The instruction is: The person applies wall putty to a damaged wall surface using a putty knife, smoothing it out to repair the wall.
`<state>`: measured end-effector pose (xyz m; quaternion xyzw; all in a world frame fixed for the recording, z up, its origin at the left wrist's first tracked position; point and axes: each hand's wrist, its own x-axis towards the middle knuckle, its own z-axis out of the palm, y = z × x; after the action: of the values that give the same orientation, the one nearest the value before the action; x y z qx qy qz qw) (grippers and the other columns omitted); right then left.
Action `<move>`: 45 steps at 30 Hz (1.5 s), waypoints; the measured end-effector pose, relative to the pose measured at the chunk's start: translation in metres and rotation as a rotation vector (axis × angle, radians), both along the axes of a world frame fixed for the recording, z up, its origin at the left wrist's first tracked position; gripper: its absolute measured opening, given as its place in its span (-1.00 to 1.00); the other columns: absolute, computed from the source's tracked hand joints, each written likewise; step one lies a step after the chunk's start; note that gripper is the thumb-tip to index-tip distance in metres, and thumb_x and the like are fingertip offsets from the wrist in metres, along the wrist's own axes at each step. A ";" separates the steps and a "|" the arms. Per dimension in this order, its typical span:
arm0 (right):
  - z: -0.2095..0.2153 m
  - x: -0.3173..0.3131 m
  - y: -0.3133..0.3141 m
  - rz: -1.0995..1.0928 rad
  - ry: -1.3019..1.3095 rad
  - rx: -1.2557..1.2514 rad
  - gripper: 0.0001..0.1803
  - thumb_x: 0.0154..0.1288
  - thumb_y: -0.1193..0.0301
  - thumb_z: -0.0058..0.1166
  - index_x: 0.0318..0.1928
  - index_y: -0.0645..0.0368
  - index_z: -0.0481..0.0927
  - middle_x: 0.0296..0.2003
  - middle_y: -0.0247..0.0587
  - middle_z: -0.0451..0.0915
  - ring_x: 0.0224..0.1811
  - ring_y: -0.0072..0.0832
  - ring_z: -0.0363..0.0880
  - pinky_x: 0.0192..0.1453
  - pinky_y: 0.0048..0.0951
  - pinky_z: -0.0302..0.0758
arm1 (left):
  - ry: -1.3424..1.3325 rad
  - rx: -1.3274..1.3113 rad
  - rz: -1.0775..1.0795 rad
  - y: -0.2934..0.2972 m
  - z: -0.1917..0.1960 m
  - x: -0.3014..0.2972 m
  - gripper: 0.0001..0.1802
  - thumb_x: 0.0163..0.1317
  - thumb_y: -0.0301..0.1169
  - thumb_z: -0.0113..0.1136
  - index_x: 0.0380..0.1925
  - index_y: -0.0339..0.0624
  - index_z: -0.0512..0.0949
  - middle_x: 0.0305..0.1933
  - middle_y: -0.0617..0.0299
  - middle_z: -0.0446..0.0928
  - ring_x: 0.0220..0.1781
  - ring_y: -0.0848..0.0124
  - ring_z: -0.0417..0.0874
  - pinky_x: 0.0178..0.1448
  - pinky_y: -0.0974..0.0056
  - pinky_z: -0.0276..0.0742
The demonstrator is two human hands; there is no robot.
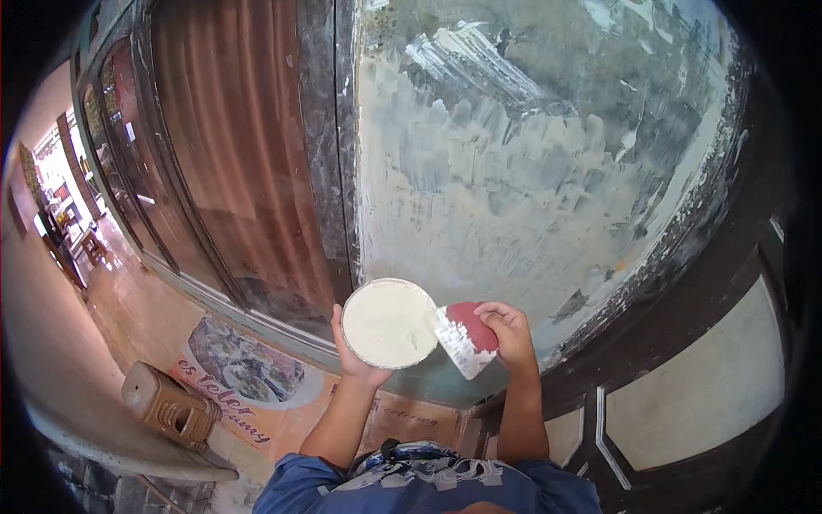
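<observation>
Two bare hands meet low in the view, in front of a wall panel. The left hand (358, 364) cups a round tub (390, 324) from underneath, fingers wrapped up around its left rim, so it is clasped firmly; the tub is tipped with its mouth toward the camera and is full nearly to the rim with smooth white putty (387, 325). The right hand (507, 334) is closed around the red handle of a scraper (463, 339), whose wide blade, coated white, slants down to the left and touches the tub's right rim. Both forearms rise from the lower edge, above blue sleeves and a patterned cloth at the chest. Behind the hands stands the grey panel (531, 188), smeared across most of its face with patchy white strokes, thicker at the upper middle and thinner toward its dark, speckled right edge. A dark post (330, 146) runs down the panel's left side; left of it hangs a brown ribbed curtain (240, 154) behind glass. At the right is a dark door (711, 377) with pale inset panes. Below left, a printed banner (248, 377) lies on the tiled floor, and a brown plastic stool (167, 404) lies tipped beside it, near a grey ledge.
</observation>
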<state>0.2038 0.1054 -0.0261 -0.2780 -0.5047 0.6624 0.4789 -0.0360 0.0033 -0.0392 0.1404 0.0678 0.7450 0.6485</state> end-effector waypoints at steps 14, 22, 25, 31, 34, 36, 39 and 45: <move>0.017 -0.042 -0.059 0.149 -0.097 -0.034 -0.65 0.56 0.29 -0.08 -0.28 0.31 0.59 -0.39 -0.11 0.66 -0.46 -0.51 0.63 -0.35 -0.50 0.57 | -0.010 -0.064 0.079 -0.021 -0.017 -0.023 -0.06 0.29 0.43 -0.28 0.37 -0.07 0.35 0.39 0.06 0.40 0.40 0.02 0.41 0.45 -0.12 0.30; 0.017 -0.052 -0.064 0.152 -0.189 0.014 -0.58 0.58 0.27 -0.12 -0.37 0.30 0.58 -0.43 -0.16 0.63 -0.52 -0.55 0.56 -0.41 -0.54 0.50 | -0.017 -0.006 0.075 -0.028 -0.020 -0.032 -0.06 0.29 0.43 -0.27 0.38 -0.07 0.35 0.41 0.06 0.38 0.39 0.01 0.42 0.44 -0.16 0.31; 0.009 -0.053 -0.063 0.081 -0.012 0.013 -0.57 0.58 0.26 -0.12 -0.39 0.30 0.57 -0.41 -0.16 0.63 -0.43 -0.52 0.56 -0.28 -0.49 0.49 | -0.038 0.005 0.063 -0.031 -0.019 -0.032 -0.09 0.34 0.40 -0.34 0.37 -0.09 0.35 0.38 0.07 0.40 0.38 0.05 0.44 0.42 -0.13 0.35; 0.003 -0.055 -0.060 -0.001 0.152 -0.035 -0.59 0.59 0.24 -0.11 -0.36 0.27 0.56 -0.35 -0.12 0.64 -0.44 -0.50 0.61 -0.36 -0.50 0.56 | -0.067 -0.006 0.086 -0.029 -0.027 -0.033 -0.09 0.34 0.40 -0.33 0.37 -0.09 0.35 0.38 0.06 0.40 0.38 0.04 0.43 0.42 -0.12 0.36; -0.001 -0.058 -0.059 0.030 0.265 -0.138 -0.56 0.59 0.19 -0.15 -0.35 0.24 0.55 -0.26 -0.10 0.61 -0.29 -0.34 0.62 -0.14 -0.34 0.58 | -0.044 -0.032 0.063 -0.030 -0.029 -0.029 -0.09 0.30 0.42 -0.27 0.36 -0.04 0.36 0.40 0.07 0.39 0.39 0.02 0.42 0.43 -0.17 0.31; -0.003 -0.061 -0.059 0.000 0.292 -0.211 -0.63 0.60 0.20 -0.17 -0.26 0.21 0.52 -0.30 -0.17 0.55 -0.43 -0.46 0.56 -0.20 -0.40 0.57 | -0.057 -0.038 0.032 -0.032 -0.027 -0.026 -0.10 0.29 0.42 -0.27 0.36 -0.02 0.36 0.40 0.08 0.38 0.38 0.02 0.42 0.42 -0.18 0.31; -0.039 -0.046 -0.040 0.599 0.882 -0.340 -0.66 0.60 0.26 -0.16 0.11 0.29 0.42 -0.29 -0.16 0.50 -0.65 -0.71 0.32 -0.48 -0.62 0.39 | -0.072 -0.018 -0.009 -0.029 -0.028 -0.016 -0.10 0.29 0.41 -0.25 0.36 -0.02 0.37 0.41 0.08 0.38 0.38 0.01 0.42 0.41 -0.18 0.34; -0.049 -0.055 -0.046 0.693 1.355 -0.643 -0.49 0.55 0.40 -0.14 0.36 0.42 0.17 -0.35 -0.21 0.39 -0.62 -0.65 0.37 -0.49 -0.59 0.35 | -0.063 -0.072 -0.014 -0.032 -0.023 -0.012 -0.14 0.31 0.39 -0.22 0.34 -0.02 0.39 0.38 0.11 0.40 0.38 0.04 0.42 0.42 -0.16 0.32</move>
<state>0.1484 0.0597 -0.0754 0.2295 0.0506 0.9087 0.3449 -0.0479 -0.0288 -0.0624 0.0939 0.0732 0.7416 0.6602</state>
